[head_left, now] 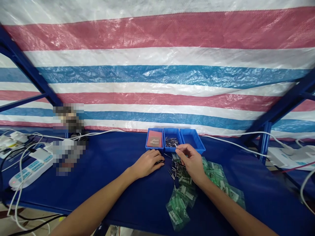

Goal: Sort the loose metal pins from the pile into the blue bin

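Observation:
My left hand (147,163) rests on the blue table, its curled fingers around some small dark metal pins (159,162). My right hand (191,160) is pinched just in front of the blue bins; whatever lies between thumb and forefinger is too small to name. Three blue bins stand side by side: the left one holds a pink pad (155,135) with a pale piece on it, the middle one holds metal pins (171,142), and the right bin (193,139) shows a bare bottom. Loose metal pins (178,170) lie between my hands, beside green-tinted small bags (178,206).
White power strips (31,170) with tangled cables lie at the left, and another power strip (290,157) sits at the right. A striped plastic sheet (157,78) hangs behind the table (110,203). Green bags (221,180) also spread beside my right forearm.

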Tool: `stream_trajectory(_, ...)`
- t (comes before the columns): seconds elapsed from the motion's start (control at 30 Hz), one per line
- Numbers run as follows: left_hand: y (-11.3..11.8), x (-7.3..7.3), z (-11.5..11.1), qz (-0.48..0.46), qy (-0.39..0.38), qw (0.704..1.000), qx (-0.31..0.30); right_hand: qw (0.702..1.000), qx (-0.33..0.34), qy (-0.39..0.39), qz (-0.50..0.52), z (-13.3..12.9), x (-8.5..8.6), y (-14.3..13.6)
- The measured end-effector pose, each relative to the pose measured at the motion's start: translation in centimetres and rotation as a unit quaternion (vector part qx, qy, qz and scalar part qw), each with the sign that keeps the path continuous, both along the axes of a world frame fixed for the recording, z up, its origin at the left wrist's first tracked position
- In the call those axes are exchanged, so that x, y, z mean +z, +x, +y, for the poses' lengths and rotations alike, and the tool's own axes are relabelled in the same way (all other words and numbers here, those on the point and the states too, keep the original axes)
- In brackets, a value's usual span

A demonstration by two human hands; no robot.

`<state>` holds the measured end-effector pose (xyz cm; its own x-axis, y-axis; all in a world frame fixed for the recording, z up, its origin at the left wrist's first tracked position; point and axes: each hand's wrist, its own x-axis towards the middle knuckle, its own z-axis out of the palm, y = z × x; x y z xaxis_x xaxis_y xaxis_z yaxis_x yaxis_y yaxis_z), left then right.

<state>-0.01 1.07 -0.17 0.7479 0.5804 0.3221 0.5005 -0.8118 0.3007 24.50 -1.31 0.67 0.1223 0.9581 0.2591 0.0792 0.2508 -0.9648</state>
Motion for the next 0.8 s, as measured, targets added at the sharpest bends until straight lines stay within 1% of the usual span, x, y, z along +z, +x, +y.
stream_trajectory(0.1,0.01,0.23,-0.12,-0.002,-0.007,1.0,0.002,0.998,-0.026,0.021,-0.047,0.09,-0.26,0.13)
stream_trajectory(0.2,0.05,0.32,-0.16,-0.008,-0.012,1.0,0.0,0.997,-0.033,0.027,-0.06,0.23,-0.42,0.21)
stream_trajectory(0.3,0.06,0.23,-0.12,-0.01,-0.01,1.0,-0.003,0.999,-0.025,0.018,-0.044,0.28,-0.27,0.19)
stream_trajectory(0.5,-0.01,0.06,0.03,-0.007,-0.004,1.0,-0.005,1.0,0.012,-0.011,-0.011,-0.06,0.32,-0.21)
stream_trajectory(0.8,-0.14,-0.23,0.2,-0.01,0.002,1.0,-0.009,0.999,0.029,-0.023,0.009,-0.14,-0.22,-0.49)
